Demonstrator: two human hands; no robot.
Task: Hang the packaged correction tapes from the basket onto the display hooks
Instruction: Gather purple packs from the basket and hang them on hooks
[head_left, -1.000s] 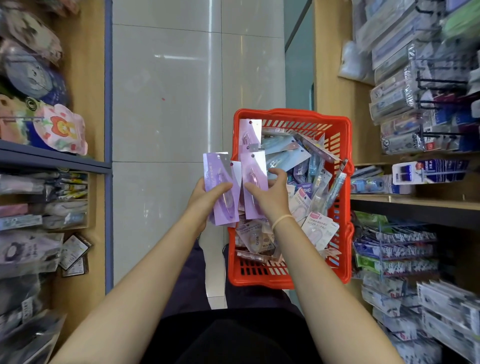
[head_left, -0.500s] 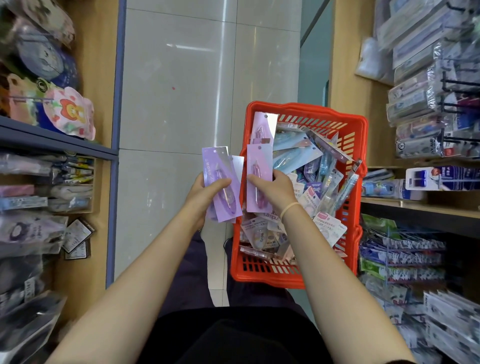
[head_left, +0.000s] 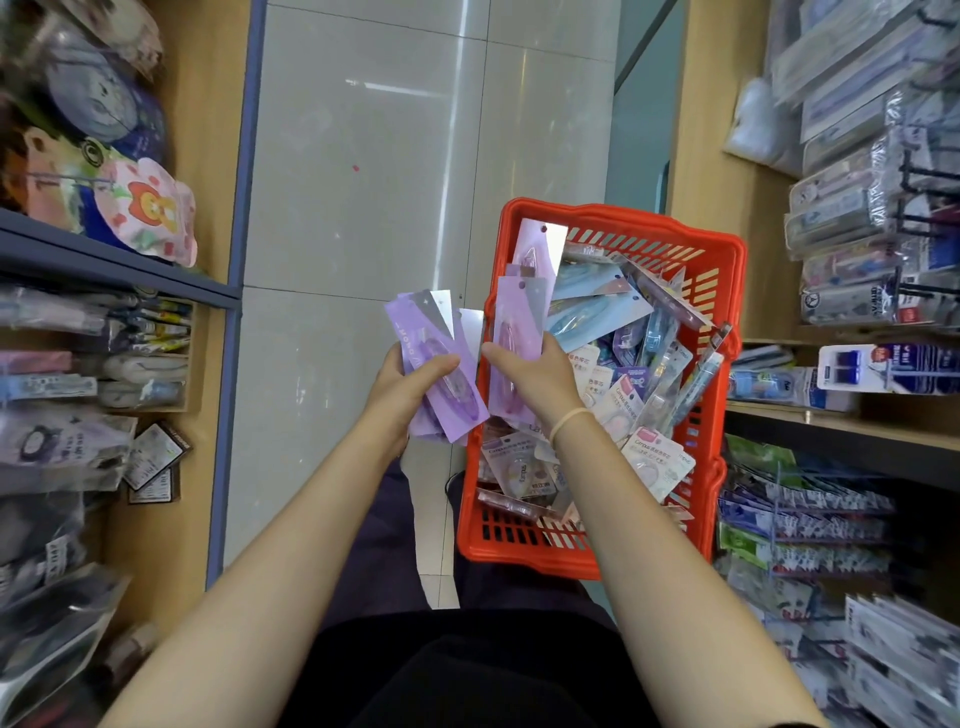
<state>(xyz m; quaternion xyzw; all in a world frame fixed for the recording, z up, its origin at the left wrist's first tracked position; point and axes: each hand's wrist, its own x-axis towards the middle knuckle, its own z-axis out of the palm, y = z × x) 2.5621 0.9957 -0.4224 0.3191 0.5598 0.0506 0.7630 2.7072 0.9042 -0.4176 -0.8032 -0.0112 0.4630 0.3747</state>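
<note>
Two hands (head_left: 410, 382) gripping purple packs (head_left: 441, 364), basket (head_left: 613, 558) beside

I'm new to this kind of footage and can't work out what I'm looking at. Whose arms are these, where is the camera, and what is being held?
No machine here: a person wears a wide-angle camera on the head, looking down at their own bare arms. The left hand holds a small fan of purple packets, and the right hand grips another purple packet over a red basket. The basket, in front of the person's legs on the tiled floor, is heaped with more packaged correction tapes. Shop shelves of stationery stand on both sides; display hooks with hanging goods show at upper right.
</note>
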